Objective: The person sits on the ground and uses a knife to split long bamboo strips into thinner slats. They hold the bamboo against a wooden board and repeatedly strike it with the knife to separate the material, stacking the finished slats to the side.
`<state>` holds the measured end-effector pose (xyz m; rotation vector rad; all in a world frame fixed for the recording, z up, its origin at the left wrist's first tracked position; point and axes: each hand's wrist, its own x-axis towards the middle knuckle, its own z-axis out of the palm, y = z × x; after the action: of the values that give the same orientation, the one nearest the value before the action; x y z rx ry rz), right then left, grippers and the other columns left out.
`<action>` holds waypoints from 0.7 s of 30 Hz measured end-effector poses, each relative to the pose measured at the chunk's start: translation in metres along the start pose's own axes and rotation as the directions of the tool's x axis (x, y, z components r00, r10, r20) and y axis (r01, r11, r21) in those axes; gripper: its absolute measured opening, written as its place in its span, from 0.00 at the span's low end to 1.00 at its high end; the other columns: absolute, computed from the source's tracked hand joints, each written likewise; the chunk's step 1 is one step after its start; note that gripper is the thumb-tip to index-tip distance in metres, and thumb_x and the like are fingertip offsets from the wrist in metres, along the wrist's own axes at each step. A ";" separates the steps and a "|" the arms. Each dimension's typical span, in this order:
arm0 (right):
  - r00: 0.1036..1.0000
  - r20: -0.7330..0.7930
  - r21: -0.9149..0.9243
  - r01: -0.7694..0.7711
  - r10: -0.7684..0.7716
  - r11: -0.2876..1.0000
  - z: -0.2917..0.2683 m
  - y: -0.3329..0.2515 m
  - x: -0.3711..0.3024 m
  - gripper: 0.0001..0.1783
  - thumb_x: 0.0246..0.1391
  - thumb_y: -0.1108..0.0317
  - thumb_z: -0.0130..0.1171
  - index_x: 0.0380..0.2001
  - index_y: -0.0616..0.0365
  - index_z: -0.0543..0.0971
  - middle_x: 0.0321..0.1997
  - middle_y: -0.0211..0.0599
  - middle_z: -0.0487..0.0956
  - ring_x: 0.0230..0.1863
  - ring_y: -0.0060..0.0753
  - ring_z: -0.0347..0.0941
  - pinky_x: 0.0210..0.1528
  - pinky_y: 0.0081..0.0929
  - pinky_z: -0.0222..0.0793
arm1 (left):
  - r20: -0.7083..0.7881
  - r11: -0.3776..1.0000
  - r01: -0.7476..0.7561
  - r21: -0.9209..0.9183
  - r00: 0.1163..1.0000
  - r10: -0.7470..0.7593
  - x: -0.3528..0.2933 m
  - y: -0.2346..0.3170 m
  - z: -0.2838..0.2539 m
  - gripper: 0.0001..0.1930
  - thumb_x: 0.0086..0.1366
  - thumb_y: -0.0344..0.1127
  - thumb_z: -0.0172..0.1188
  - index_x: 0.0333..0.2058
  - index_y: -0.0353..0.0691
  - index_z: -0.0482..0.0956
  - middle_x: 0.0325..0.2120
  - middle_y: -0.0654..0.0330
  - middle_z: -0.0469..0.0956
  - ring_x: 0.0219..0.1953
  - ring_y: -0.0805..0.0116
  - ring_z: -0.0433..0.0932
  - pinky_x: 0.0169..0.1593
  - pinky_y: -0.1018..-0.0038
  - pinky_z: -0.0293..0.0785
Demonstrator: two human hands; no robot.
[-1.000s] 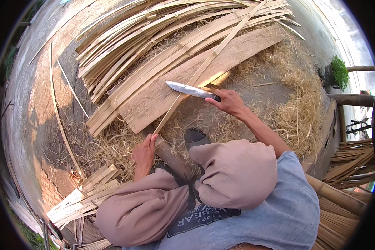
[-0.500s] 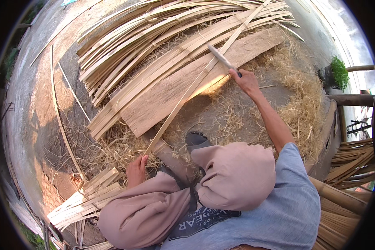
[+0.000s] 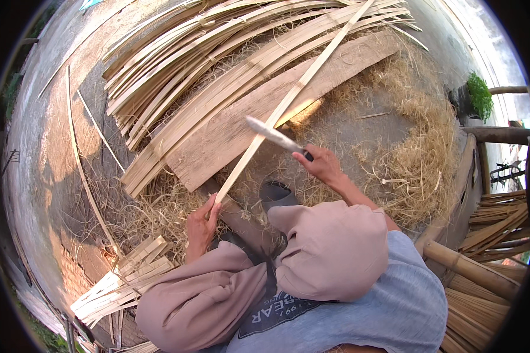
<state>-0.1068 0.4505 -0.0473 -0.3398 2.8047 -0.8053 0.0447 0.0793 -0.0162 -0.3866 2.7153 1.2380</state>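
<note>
Left grip (image 3: 201, 225) pinching the near end of a pale bamboo strip (image 3: 303, 82), its length running up and rightward beyond the fingertips, over a wooden plank (image 3: 215, 144), right grip (image 3: 324, 167) closed round the handle of a knife (image 3: 273, 134), blade across the strip

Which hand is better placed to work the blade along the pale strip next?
Likely the right hand: it grips the knife, whose blade crosses the pale strip in view, contact unclear. The left hand is occupied holding that strip's near end.
</note>
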 end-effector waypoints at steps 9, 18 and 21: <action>0.985 -0.133 -0.031 0.106 -0.109 0.994 -0.020 0.012 0.033 0.41 0.65 0.29 0.51 0.20 0.60 0.73 0.14 0.41 0.72 0.19 0.42 0.73 0.25 0.45 0.66 | 0.066 0.990 0.137 -0.018 0.989 -0.136 0.000 0.005 -0.014 0.17 0.72 0.45 0.64 0.55 0.47 0.85 0.35 0.51 0.88 0.32 0.73 0.84 0.38 0.73 0.77; 0.939 -0.158 0.161 -0.281 0.305 0.946 -0.058 0.047 0.080 0.40 0.65 0.31 0.53 0.21 0.61 0.75 0.14 0.43 0.73 0.20 0.40 0.71 0.27 0.47 0.66 | 0.057 0.996 0.077 -0.041 0.996 -0.074 -0.019 -0.035 -0.044 0.18 0.73 0.45 0.62 0.56 0.45 0.84 0.30 0.54 0.88 0.30 0.78 0.79 0.36 0.73 0.75; 0.976 -0.066 0.026 0.208 -0.206 0.978 -0.004 -0.020 0.012 0.37 0.64 0.32 0.57 0.21 0.59 0.74 0.15 0.38 0.73 0.18 0.37 0.68 0.22 0.43 0.64 | 0.088 0.997 0.079 0.025 0.993 -0.081 -0.015 -0.034 -0.048 0.18 0.72 0.45 0.64 0.57 0.48 0.84 0.26 0.53 0.86 0.25 0.77 0.77 0.31 0.71 0.73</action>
<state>-0.1161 0.4330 -0.0348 -0.6196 2.8441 -0.9184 0.0678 0.0244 -0.0061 -0.4232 2.6097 1.1756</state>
